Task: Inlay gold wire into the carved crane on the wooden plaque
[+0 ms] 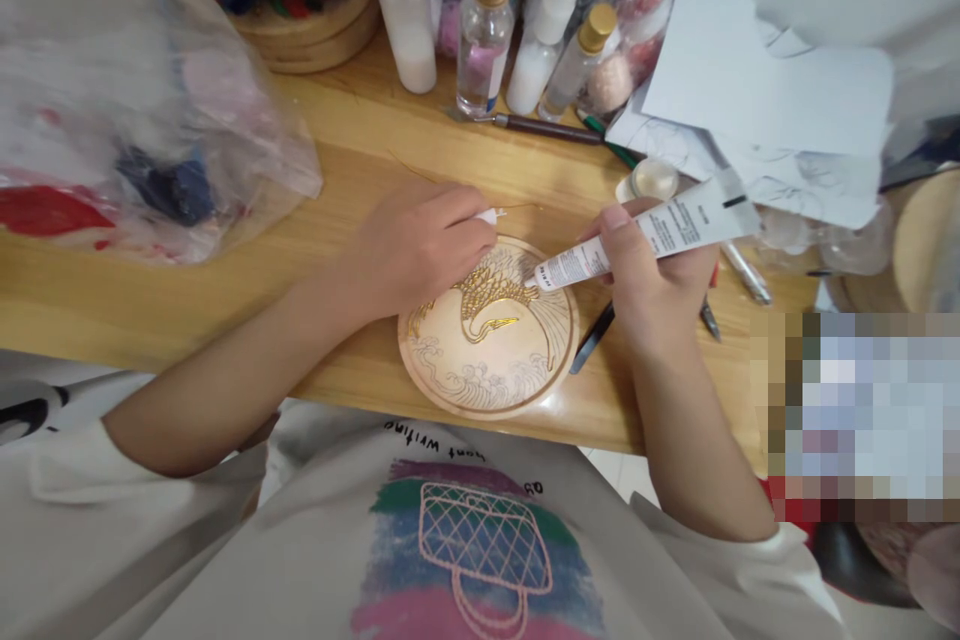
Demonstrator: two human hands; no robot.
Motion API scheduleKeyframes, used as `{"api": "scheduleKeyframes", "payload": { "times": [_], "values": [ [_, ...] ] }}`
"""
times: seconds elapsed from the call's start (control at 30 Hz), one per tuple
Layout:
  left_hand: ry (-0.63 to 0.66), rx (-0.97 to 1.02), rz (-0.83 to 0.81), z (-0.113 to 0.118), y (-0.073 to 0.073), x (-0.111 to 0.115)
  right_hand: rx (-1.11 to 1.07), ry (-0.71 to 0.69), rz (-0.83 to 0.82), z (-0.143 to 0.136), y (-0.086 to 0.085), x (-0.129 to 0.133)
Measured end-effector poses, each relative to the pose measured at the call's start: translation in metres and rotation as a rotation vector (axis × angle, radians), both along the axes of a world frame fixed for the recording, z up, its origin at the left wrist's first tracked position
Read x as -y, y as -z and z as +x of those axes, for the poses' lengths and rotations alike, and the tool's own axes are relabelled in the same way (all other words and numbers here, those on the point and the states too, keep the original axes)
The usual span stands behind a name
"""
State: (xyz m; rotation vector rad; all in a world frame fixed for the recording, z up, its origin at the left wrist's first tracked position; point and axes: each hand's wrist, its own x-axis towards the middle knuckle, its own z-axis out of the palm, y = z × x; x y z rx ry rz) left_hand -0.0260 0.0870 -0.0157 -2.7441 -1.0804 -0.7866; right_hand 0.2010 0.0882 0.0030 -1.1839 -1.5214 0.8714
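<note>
A round wooden plaque (pixel 517 375) lies flat near the table's front edge. It carries a line drawing of a crane over waves, part of it raised in gold. My right hand (pixel 652 290) is closed around a white squeeze tube (pixel 637 238), tilted with its narrow end at the plaque's upper right; whether the tip touches the surface I cannot tell. Between the fingers of my left hand (pixel 431 245) is a small white cap (pixel 489 216) with a thin point. That hand rests over the plaque's upper left rim, hiding some of the drawing.
Several bottles, among them a clear gold-capped one (pixel 484 40), line the back. A dark-handled tool (pixel 551 128) lies before them. Papers (pixel 772 90) and a small jar (pixel 654 180) are at right. A plastic bag (pixel 150 110) fills the left. A black pen (pixel 592 338) lies beside the plaque.
</note>
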Motion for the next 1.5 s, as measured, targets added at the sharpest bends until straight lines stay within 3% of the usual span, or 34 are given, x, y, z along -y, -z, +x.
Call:
{"api": "scheduleKeyframes", "payload": {
  "times": [0.47, 0.7, 0.8, 0.9, 1.07, 1.5],
  "values": [
    [-0.004, 0.008, 0.003, 0.0, -0.001, -0.001, 0.001, 0.047, 0.007, -0.001, -0.006, 0.001],
    [0.015, 0.029, 0.0, 0.002, -0.002, -0.001, -0.106, 0.128, 0.009, 0.001, 0.0, 0.001],
    [0.028, 0.039, -0.002, 0.003, -0.003, 0.0, -0.239, 0.218, -0.09, 0.001, 0.004, -0.004],
    [0.048, 0.038, 0.012, 0.005, -0.006, 0.002, -0.44, 0.244, -0.293, 0.0, 0.002, -0.009],
    [0.061, 0.072, 0.019, 0.013, -0.017, 0.009, -0.726, 0.006, -0.628, 0.001, -0.007, -0.015],
    [0.051, 0.193, 0.032, 0.022, -0.032, 0.017, -0.854, -0.116, -0.806, -0.006, -0.015, -0.009]
  ]
}}
